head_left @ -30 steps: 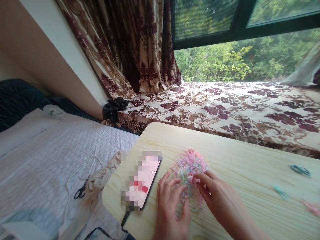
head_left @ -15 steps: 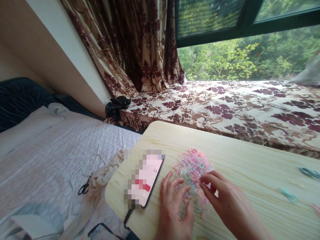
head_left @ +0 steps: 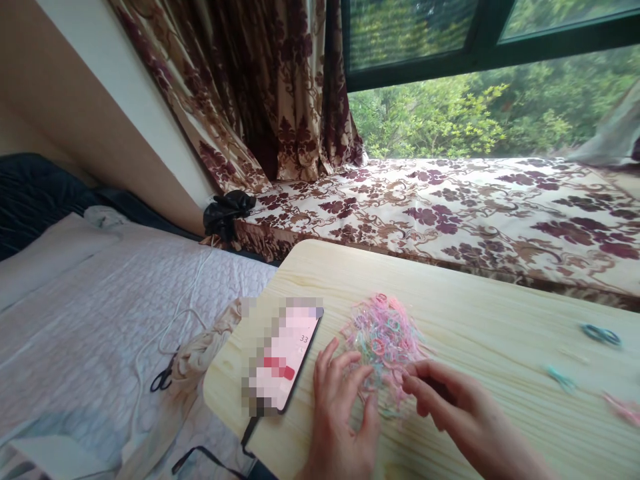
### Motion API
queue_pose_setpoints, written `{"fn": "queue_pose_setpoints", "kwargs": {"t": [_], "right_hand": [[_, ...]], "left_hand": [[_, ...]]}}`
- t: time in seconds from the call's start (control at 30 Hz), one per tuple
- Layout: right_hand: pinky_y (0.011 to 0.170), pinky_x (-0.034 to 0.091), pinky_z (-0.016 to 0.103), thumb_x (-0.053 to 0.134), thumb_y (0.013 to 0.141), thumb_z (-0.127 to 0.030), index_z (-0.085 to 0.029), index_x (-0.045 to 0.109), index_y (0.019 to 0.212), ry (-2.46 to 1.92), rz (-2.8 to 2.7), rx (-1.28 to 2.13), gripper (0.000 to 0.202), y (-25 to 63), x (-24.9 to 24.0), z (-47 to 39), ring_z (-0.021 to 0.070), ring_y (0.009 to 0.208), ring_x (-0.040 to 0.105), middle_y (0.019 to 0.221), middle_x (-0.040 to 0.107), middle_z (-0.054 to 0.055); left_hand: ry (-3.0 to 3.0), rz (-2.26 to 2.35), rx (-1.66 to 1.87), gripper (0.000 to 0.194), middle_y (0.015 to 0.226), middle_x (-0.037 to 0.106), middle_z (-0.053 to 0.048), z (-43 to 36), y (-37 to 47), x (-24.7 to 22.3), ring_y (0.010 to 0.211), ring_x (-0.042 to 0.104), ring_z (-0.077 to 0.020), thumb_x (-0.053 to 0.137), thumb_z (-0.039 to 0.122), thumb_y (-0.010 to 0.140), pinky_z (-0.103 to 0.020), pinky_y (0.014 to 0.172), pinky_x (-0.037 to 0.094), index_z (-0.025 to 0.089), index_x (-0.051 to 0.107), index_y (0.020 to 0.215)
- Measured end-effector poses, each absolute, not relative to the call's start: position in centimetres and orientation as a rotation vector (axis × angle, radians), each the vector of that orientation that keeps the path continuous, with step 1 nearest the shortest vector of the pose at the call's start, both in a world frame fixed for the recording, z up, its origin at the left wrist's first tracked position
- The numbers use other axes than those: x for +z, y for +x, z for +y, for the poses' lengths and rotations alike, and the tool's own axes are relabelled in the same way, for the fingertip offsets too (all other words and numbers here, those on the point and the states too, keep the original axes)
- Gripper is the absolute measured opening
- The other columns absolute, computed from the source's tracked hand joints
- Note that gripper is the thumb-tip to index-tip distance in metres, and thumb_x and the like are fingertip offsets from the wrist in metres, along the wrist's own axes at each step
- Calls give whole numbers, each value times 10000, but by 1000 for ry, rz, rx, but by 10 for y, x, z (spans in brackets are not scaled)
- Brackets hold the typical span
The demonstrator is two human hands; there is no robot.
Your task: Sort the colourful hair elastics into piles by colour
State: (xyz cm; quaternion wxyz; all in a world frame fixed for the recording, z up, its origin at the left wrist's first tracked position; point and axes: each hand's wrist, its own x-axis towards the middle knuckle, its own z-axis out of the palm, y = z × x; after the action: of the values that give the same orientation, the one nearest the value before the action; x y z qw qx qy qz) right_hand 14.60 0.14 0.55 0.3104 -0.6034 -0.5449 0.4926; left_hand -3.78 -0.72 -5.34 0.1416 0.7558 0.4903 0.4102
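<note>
A tangled pile of thin pink, mint and lilac bands or strands (head_left: 385, 333) lies on the pale wooden table (head_left: 320, 273). My left hand (head_left: 343, 407) rests at the pile's near left edge, its fingers spread and slightly curled, with nothing seen in them. At the near right edge, my right hand (head_left: 450, 400) has its thumb and index finger pinched together; whatever is between them is too small to make out.
Left of the pile lies a phone (head_left: 287, 360) with a cable. Toward the right are a dark teal loop (head_left: 601, 335), a mint bundle (head_left: 561, 379) and pink strands (head_left: 621, 408). A bed (head_left: 150, 287) and a cushioned window seat (head_left: 450, 213) adjoin.
My right hand has shifted slightly right, away from the pile's middle, and its fingertips have drawn together. My left hand stays beside the pile. The whole view has moved a little.
</note>
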Motion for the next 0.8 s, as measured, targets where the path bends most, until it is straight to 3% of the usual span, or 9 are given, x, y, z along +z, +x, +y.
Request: {"fn": "queue_pose_setpoints", "kwargs": {"t": [0.13,0.23,0.53,0.8], "right_hand": [[496,494,231,557,814,-662,-193,688,809,-1565,-1307,1467,487,152,1,-3,136,558,593,618,614,3],[493,493,224,589,804,-637,-196,681,813,-1604,-1248,1435,450,158,-8,-9,133,549,603,620,626,-1],[536,475,246,544,867,-372,-250,646,783,-1758,-1487,776,180,169,-20,-37,122,520,569,609,623,-31],[559,514,221,542,904,-319,-250,664,876,-1752,-1632,579,143,183,-19,-47,114,552,613,718,688,-14]], "left_hand": [[2215,1416,1193,322,1202,619,-99,-5,-39,-55,1372,402,-288,523,91,871,-548,1037,490,236,609,1145],[2268,1390,1190,327,1203,622,-95,-4,-41,-56,1365,418,-289,537,98,871,-518,1023,507,237,611,1157],[2336,1360,1163,322,1206,630,-78,-2,-45,-60,1369,426,-279,552,107,882,-489,1015,519,246,617,1165],[2372,1332,1175,331,1214,631,-63,0,-49,-64,1361,436,-266,561,115,878,-463,1011,511,253,616,1175]]}}
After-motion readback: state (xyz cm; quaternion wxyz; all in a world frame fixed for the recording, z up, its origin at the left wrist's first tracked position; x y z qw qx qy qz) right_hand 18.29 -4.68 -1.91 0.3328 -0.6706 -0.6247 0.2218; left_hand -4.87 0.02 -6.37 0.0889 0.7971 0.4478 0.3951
